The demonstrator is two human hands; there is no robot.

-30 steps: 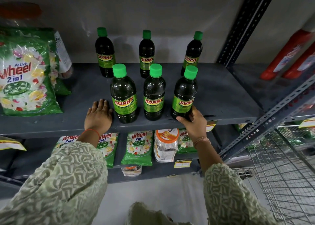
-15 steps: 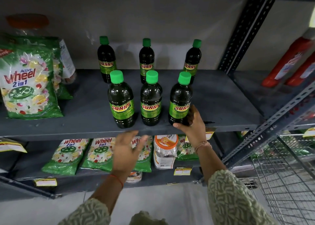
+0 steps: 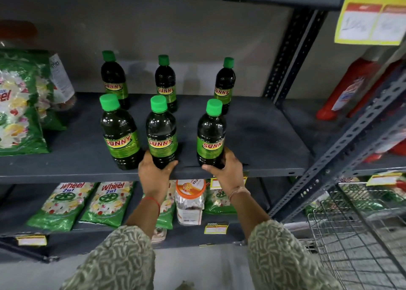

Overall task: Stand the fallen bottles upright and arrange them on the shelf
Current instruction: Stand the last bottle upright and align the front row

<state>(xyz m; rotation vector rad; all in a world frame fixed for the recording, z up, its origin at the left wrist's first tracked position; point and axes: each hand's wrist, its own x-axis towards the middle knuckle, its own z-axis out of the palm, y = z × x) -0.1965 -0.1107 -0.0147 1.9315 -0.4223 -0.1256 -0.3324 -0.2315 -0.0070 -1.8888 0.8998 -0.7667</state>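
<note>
Several dark green-capped "Sunny" bottles stand upright in two rows on the grey shelf (image 3: 263, 135). In the front row are a left bottle (image 3: 119, 133), a middle bottle (image 3: 162, 133) and a right bottle (image 3: 211, 135). Behind them stand three more: back left (image 3: 114, 78), back middle (image 3: 165, 80), back right (image 3: 224, 83). My left hand (image 3: 154, 172) grips the base of the front middle bottle. My right hand (image 3: 226, 171) grips the base of the front right bottle. No bottle lies on its side.
Green "Wheel" detergent bags (image 3: 19, 105) stand at the shelf's left end, more (image 3: 63, 204) lie on the shelf below beside an orange-lidded jar (image 3: 190, 201). Red bottles (image 3: 349, 89) sit on the neighbouring shelf at right. A wire cart (image 3: 360, 234) is at lower right.
My left hand left the shelf beside the front left bottle, swung below the shelf edge, and now holds the front middle bottle. The front right bottle has shifted rightward, away from the middle one.
</note>
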